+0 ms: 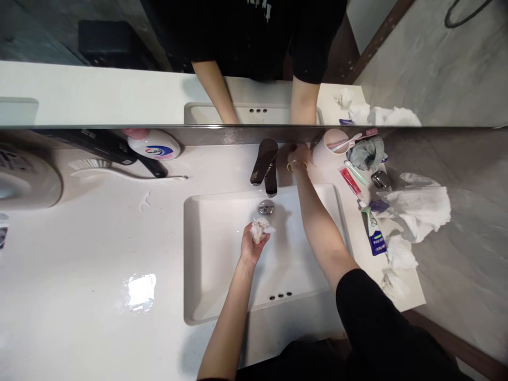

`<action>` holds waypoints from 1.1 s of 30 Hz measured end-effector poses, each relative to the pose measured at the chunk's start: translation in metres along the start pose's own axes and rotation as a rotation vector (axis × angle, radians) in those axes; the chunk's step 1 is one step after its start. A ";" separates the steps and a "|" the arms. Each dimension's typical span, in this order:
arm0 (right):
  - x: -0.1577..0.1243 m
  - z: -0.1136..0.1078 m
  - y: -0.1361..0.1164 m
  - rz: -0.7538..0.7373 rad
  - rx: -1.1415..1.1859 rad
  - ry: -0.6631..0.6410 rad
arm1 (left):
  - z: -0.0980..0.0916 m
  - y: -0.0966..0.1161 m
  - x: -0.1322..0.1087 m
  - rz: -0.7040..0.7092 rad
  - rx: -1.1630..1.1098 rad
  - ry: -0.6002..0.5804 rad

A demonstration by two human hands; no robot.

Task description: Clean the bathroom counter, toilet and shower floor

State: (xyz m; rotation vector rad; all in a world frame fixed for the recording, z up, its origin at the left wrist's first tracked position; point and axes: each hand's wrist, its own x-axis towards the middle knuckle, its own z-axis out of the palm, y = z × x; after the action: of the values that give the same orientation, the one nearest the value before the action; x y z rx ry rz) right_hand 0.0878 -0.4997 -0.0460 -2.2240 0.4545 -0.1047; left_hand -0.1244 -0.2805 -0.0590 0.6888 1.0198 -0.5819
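Note:
Crumpled white tissue point(260, 229) is gripped in the fingers of my left hand point(251, 247), above the basin of the white sink point(189, 254). Just beyond it lies the round metal drain plug point(266, 207). My right hand point(299, 154), with a gold bracelet at the wrist, reaches behind the basin to the back of the counter. It is between the dark faucet point(265, 165) and a pale pink cup point(323, 153) holding toothbrushes. Its fingers look curled, and whatever they may hold is hidden.
A toothpaste tube point(373, 233), a grey cloth point(367, 153) and wads of white tissue point(420, 203) crowd the right side. At the back left are a white pump bottle point(154, 145), a long-handled brush point(130, 173) and a large white jug point(29, 182). A mirror point(119, 95) runs along the back.

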 end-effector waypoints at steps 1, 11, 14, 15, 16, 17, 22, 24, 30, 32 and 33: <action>-0.018 -0.003 -0.005 0.025 -0.022 0.033 | 0.001 0.002 -0.001 -0.018 -0.025 -0.008; -0.231 -0.017 -0.007 -0.099 -0.254 -0.304 | 0.035 0.002 -0.016 -0.152 -0.199 -0.301; -0.241 -0.018 0.004 -0.089 -0.342 -0.303 | 0.042 -0.009 -0.016 -0.174 -0.112 -0.262; -0.243 -0.019 0.007 -0.095 -0.359 -0.320 | 0.042 -0.013 -0.016 -0.169 -0.091 -0.239; -0.246 -0.020 0.011 -0.100 -0.368 -0.347 | 0.041 -0.017 -0.015 -0.156 -0.075 -0.217; -0.249 -0.022 0.015 -0.106 -0.370 -0.383 | 0.040 -0.020 -0.014 -0.139 -0.060 -0.199; -0.265 -0.042 0.030 -0.178 -0.273 -0.481 | 0.031 -0.034 -0.012 -0.077 0.097 -0.221; -0.266 -0.056 0.037 -0.185 -0.200 -0.428 | 0.027 -0.036 -0.013 0.041 0.231 -0.202; -0.254 -0.085 0.062 -0.085 -0.054 -0.277 | 0.020 -0.024 -0.012 0.248 0.700 -0.074; -0.256 -0.083 0.067 -0.071 -0.014 -0.292 | 0.020 -0.022 -0.009 0.185 0.738 -0.020; -0.258 -0.079 0.068 -0.068 0.005 -0.306 | 0.020 -0.022 -0.007 0.165 0.747 0.026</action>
State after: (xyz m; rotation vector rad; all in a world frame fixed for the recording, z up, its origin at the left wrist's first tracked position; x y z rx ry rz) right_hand -0.1901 -0.5048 -0.0265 -2.2017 0.2107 0.1960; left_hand -0.1316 -0.3094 -0.0511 1.4250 0.7440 -0.8158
